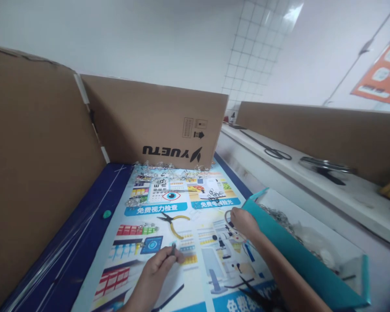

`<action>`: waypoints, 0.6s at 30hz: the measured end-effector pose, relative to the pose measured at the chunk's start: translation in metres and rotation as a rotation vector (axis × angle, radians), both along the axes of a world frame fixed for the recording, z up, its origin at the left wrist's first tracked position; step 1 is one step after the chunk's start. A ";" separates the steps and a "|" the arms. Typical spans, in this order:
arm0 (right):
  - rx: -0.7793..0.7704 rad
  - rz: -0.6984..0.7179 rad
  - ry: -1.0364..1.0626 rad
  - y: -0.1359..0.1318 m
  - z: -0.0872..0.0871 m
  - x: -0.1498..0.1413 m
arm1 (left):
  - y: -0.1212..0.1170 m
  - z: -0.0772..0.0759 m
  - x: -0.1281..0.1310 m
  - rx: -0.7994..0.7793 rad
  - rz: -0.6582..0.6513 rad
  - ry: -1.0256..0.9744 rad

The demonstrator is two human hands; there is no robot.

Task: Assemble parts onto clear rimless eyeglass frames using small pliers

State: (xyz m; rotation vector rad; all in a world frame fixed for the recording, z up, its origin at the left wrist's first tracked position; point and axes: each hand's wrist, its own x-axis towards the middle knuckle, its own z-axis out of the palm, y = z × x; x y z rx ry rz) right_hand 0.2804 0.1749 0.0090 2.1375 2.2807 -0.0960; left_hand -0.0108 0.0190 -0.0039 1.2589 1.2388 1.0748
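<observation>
My left hand (160,265) is closed in a pinch on a small dark piece (173,248), its tip pointing up; its kind is too small to make out. Beyond it lie pliers (172,223) with yellow handles, jaws apart. My right hand (245,222) is closed at the edge of a thin metal ring (227,216), just left of the teal box (299,255). Inside that box are many metal rings (277,219) and a clear plastic bag (315,242). A little further back, several dark small pieces (215,197) rest on the printed sheet.
Clear, shiny pieces (169,172) are heaped along the cardboard wall (156,112). A dark pointed tool (258,298) lies near my right forearm. A green round object (107,214) sits on the blue surface at left. Scissors (273,152) rest on the white ledge at right.
</observation>
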 end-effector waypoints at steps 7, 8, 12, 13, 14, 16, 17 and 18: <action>0.031 0.026 0.554 -0.023 0.019 -0.003 | -0.001 -0.006 0.001 0.012 -0.150 0.102; 0.009 0.041 0.623 -0.030 0.021 -0.009 | -0.001 -0.006 0.001 0.007 -0.142 0.113; -0.142 0.101 1.012 -0.056 0.027 -0.038 | -0.001 -0.005 0.000 0.014 -0.127 0.109; -0.173 0.101 1.078 -0.061 0.027 -0.044 | -0.001 -0.004 0.000 0.014 -0.124 0.100; -0.200 0.098 1.128 -0.065 0.025 -0.048 | -0.001 -0.003 0.000 0.011 -0.119 0.091; -0.205 0.101 1.164 -0.070 0.020 -0.053 | 0.000 -0.001 0.001 -0.002 -0.106 0.076; -0.196 0.105 1.162 -0.070 0.016 -0.053 | 0.000 0.000 0.002 -0.010 -0.095 0.065; -0.189 0.110 1.148 -0.070 0.012 -0.052 | 0.000 0.001 0.002 -0.017 -0.085 0.051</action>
